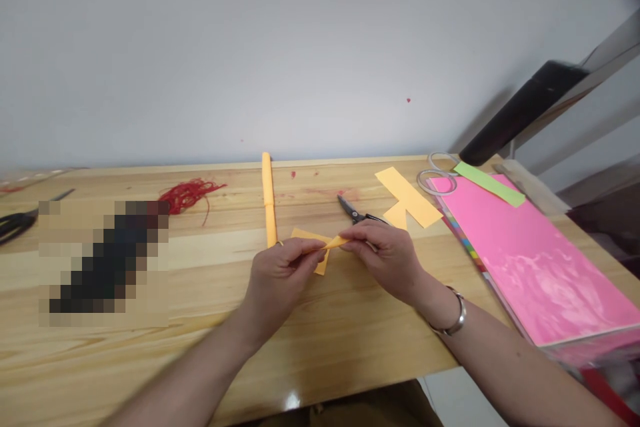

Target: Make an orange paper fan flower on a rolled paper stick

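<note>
Between both hands a small piece of orange paper (334, 242), narrow and folded or twisted, is pinched at its two ends. My left hand (280, 277) grips its left end with thumb and fingers. My right hand (383, 253) pinches the other end and wears a silver bracelet at the wrist. Just beneath, a flat orange paper piece (321, 267) lies on the table, partly covered by the fingers. Dark-handled scissors (354, 212) rest behind my right hand, which hides their handles. An upright-looking rolled orange paper strip (269, 193) lies behind my left hand.
Orange paper strips (410, 197) lie crossed at right, beside a stack of pink sheets (530, 260) with a green strip (490, 183) and pale rings (437, 181) on it. Red thread (190, 197), a pixelated dark object (100, 267) and other scissors (23, 220) are at left.
</note>
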### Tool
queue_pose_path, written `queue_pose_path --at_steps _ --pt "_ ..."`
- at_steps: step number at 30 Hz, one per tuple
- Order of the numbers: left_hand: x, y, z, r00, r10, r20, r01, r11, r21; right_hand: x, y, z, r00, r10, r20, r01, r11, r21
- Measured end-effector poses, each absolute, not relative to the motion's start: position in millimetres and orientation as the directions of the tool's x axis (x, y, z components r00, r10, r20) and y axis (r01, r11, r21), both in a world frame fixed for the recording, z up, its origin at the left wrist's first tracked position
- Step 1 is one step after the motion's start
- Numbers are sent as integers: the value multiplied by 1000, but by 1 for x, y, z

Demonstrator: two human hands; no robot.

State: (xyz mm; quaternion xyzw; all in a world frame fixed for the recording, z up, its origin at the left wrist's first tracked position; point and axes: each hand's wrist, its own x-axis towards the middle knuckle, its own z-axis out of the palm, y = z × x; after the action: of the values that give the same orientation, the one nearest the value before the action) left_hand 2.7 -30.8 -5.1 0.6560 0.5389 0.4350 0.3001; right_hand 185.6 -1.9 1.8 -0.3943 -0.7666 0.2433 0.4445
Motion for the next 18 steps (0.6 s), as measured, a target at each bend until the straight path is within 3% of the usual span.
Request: queue_pose_path --at_steps 6,18 --pt "1 -28 -6 72 902 426 506 -401 763 185 -3 2 -306 805 508 382 592 -710" --pt "5 -29 -1 160 869 468 508 -479 716 184 -5 0 -331 810 485 384 585 -715"
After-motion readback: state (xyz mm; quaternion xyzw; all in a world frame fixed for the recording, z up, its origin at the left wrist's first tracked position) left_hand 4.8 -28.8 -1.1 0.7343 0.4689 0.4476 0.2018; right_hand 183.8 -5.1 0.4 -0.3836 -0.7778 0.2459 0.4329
